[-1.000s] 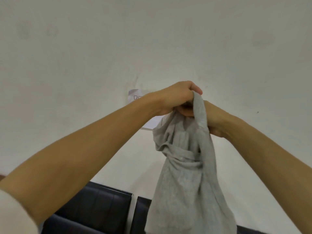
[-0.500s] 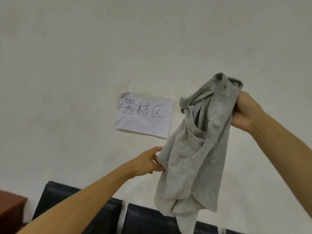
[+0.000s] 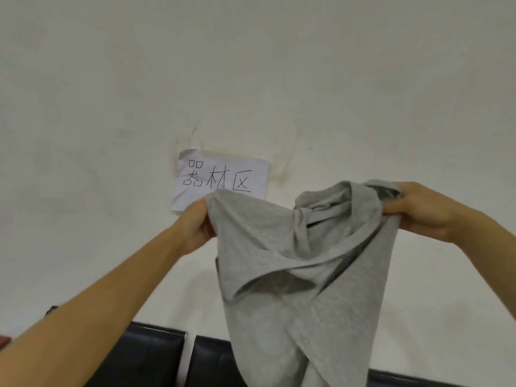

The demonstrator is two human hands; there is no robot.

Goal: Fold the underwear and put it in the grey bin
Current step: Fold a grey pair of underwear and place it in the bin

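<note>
A light grey undergarment (image 3: 301,275) hangs in the air in front of a white wall, twisted and bunched, its lower part dropping out of the frame's bottom edge. My left hand (image 3: 196,227) grips its upper left corner. My right hand (image 3: 421,210) grips the upper right edge, fingers curled over the fabric. The cloth is stretched between the two hands. The grey bin is not in view.
A white paper sign (image 3: 220,180) with handwritten characters is stuck on the wall behind the garment. Black padded seat backs (image 3: 156,356) run along the bottom. A brown corner of furniture (image 3: 3,339) shows at the lower left edge.
My left hand rose from the garment's lower side and took hold of its upper left corner. My right hand moved down and right, spreading the cloth between both hands.
</note>
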